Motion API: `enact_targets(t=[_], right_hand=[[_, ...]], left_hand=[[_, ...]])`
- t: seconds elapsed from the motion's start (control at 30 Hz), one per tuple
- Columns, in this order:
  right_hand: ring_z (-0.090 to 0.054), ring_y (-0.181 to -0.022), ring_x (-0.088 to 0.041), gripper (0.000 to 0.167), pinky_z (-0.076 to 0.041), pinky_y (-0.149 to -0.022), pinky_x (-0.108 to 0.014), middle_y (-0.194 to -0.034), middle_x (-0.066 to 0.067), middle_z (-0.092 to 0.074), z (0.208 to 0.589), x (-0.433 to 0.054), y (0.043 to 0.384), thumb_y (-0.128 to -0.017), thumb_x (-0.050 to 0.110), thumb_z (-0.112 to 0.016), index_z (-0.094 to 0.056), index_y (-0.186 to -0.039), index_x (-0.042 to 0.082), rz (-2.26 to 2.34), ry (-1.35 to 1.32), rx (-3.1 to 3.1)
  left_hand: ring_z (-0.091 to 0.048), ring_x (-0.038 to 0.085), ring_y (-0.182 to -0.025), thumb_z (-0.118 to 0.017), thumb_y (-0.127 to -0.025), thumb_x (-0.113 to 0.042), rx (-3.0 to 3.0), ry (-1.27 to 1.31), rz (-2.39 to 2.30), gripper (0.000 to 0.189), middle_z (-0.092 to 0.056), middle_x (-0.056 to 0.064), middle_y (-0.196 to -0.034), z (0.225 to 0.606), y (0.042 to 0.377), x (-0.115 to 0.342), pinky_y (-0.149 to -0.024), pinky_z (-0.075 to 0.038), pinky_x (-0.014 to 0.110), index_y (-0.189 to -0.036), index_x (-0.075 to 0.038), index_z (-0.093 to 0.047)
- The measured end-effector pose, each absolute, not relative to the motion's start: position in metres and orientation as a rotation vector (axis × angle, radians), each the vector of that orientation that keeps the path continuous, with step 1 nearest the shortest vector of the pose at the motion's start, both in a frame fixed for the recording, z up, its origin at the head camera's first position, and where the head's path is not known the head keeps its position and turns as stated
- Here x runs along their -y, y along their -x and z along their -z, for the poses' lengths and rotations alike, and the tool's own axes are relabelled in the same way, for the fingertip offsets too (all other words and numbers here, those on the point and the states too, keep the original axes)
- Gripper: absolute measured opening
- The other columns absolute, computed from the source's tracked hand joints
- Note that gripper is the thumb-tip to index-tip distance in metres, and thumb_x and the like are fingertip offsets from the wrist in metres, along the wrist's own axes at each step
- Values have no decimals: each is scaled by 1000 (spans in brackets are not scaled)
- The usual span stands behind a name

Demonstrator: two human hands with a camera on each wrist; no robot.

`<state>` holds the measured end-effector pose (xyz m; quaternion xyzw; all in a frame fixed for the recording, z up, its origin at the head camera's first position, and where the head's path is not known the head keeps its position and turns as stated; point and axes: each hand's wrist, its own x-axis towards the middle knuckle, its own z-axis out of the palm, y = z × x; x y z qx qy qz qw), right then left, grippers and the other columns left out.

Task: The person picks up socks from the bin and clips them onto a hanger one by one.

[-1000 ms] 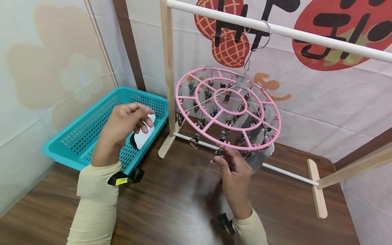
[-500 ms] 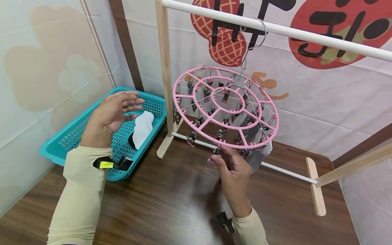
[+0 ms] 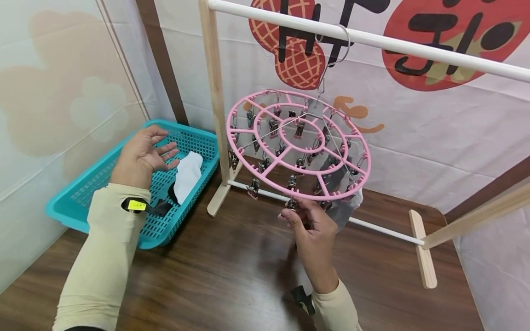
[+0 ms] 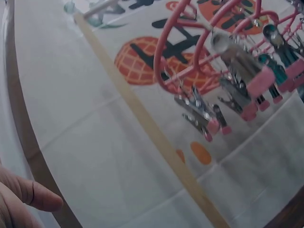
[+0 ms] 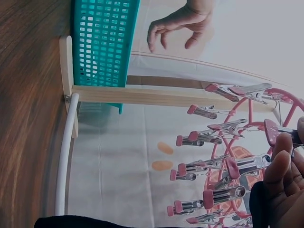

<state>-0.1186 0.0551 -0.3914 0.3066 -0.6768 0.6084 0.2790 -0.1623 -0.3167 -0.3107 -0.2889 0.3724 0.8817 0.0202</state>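
My left hand (image 3: pixel 142 156) hovers over the turquoise basket (image 3: pixel 182 225), fingers loosely spread, holding nothing. Inside the basket lies a white cloth piece with a black part, like a sock (image 3: pixel 188 172), just right of those fingertips. With thumb and fingers, my right hand (image 3: pixel 316 239) pinches a metal clip (image 3: pixel 291 204) at the near rim of a pink round clip hanger (image 3: pixel 275 164). The right wrist view shows that clip's pink tip (image 5: pixel 270 132) against the fingers. A grey cloth (image 3: pixel 343 214) hangs below the hanger's right side, partly hidden.
The hanger hooks onto a white rail (image 3: pixel 372 40) between wooden posts (image 3: pixel 215 92). Several free clips dangle from its rings. A lower white bar (image 3: pixel 385 232) and wooden feet (image 3: pixel 423 250) stand on the brown table (image 3: pixel 232 276). Printed cloth walls (image 3: pixel 414 138) close off the back.
My left hand has moved left, off the white sock, and its fingers have spread; the sock stays in the basket, now uncovered. My right hand still pinches the clip. The head view has shifted slightly.
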Motion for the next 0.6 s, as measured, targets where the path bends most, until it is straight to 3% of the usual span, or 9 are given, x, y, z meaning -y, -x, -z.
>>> enact_targets(t=[0.27, 0.57, 0.6], right_hand=[[-59, -58, -16, 27, -48, -52, -21, -80, -8, -68, 391, -55, 119, -78, -6, -75, -68, -103, -1, -1632, -813, 1823], [-55, -58, -12, 21, -44, -51, -20, -78, -3, -66, 390, -57, 121, -80, 0, -76, -69, -100, 3, -1570, -813, 1827], [-55, -59, -12, 20, -43, -51, -20, -78, -2, -66, 390, -57, 121, -81, 1, -76, -69, -99, 3, -1566, -811, 1831]], left_hand=[[-20, 16, -142, -62, -92, -24, -1276, 1175, -2638, 69, -19, -7, -156, 328, 186, 324, -113, -17, 43, -149, -34, -25], [-22, 23, -142, -51, -94, -37, -1833, 1297, -2206, 72, -15, 4, -159, 356, 207, 335, -108, -31, 42, -155, -25, -16], [-36, 22, -135, -51, -94, -38, -1864, 1306, -2176, 73, -15, 4, -159, 359, 209, 337, -105, -35, 40, -155, -24, -15]])
